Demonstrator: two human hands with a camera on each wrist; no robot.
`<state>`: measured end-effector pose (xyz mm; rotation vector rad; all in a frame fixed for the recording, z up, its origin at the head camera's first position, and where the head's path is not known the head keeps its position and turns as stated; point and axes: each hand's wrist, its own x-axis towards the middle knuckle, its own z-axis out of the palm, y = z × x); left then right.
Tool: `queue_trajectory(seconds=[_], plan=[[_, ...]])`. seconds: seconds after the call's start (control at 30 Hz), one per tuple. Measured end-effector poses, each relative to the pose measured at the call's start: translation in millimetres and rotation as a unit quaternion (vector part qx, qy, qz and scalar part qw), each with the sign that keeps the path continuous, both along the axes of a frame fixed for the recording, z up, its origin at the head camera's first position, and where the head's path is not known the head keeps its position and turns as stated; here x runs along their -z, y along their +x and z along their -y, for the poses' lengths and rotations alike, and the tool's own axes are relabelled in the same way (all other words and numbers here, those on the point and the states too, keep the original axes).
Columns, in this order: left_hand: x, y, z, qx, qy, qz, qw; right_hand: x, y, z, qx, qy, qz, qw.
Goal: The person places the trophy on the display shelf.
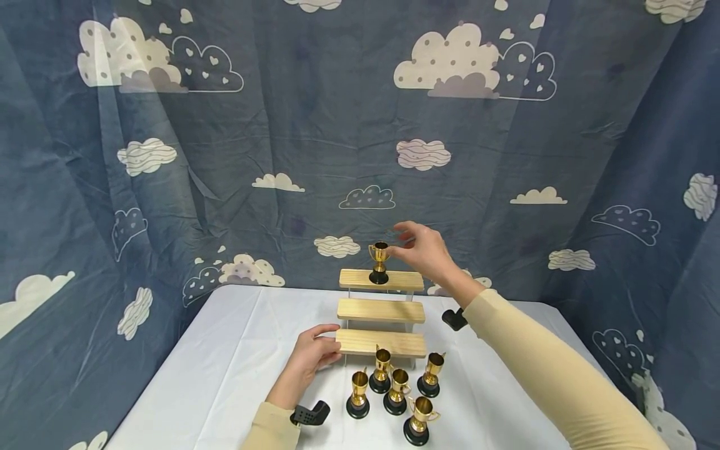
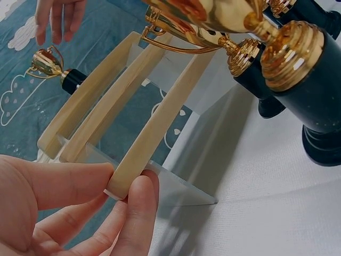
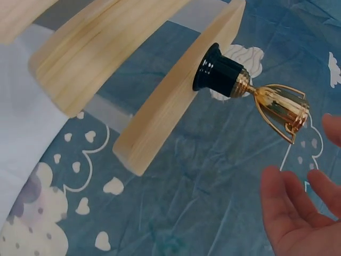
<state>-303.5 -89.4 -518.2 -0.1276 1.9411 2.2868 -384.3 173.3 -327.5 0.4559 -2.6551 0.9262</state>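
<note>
A small gold trophy cup (image 1: 379, 261) on a black base stands upright on the top plank (image 1: 398, 280) of a three-step wooden display stand (image 1: 381, 310). Beside the cup is my right hand (image 1: 423, 251), thumb and fingers spread. The right wrist view shows a gap between those fingers (image 3: 277, 192) and the trophy. At the left end of the lowest plank (image 2: 160, 125), my left hand (image 1: 309, 356) pinches the wood between thumb and fingers. In front of the stand, several more gold trophies (image 1: 359, 394) stand upright on the table.
A white cloth covers the table (image 1: 236, 350). Behind and at both sides hangs a dark blue curtain (image 1: 315, 125) with cloud prints. Clear side supports (image 2: 186, 184) carry the planks. The trophies stand close together before the lowest plank.
</note>
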Motion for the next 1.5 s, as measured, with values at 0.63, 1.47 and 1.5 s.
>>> queue_trajectory(seconds=[0.63, 1.47, 1.5], plan=[[0.6, 0.1, 0, 0.005, -0.008, -0.01, 0.9999, -8.1, 23.2, -31, -0.01, 0.037, -0.005, 0.999], [2.3, -1.9, 0, -0.003, -0.002, 0.0, 1.0, 21.5, 65.2, -38, -0.059, 0.076, -0.006, 0.995], [2.5, -2.0, 0, -0.003, -0.003, -0.002, 1.0, 22.7, 66.8, -39, -0.062, 0.074, -0.003, 0.995]])
